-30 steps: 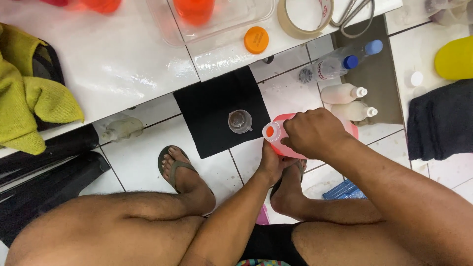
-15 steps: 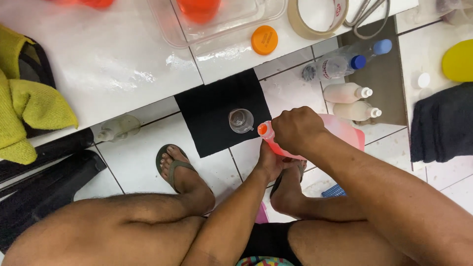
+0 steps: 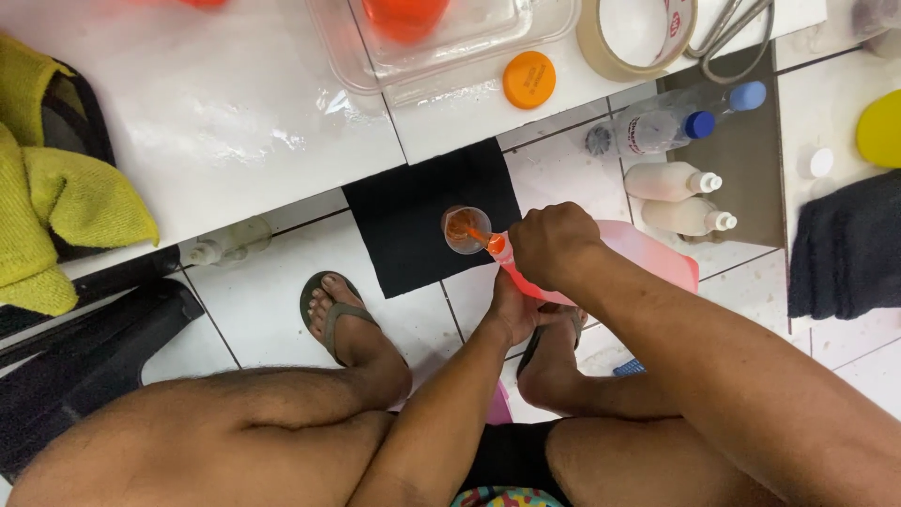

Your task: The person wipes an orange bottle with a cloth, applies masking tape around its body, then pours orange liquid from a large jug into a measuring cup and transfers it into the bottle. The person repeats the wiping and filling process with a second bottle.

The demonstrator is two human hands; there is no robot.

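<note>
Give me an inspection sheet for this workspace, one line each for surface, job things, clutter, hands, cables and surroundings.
Surface: white tiled floor with a black mat.
Job's things: pink jug tilted, orange liquid streaming into a small clear cup on the mat.
Clutter: orange lid, tape roll, four small bottles, yellow cloth.
Hands: right hand grips the jug's neck; left hand supports it underneath.
Cables: nothing seen.
Surroundings: clear container, dark towel.

Four bottles (image 3: 671,181), one jug (image 3: 638,258), one orange lid (image 3: 528,79).
</note>
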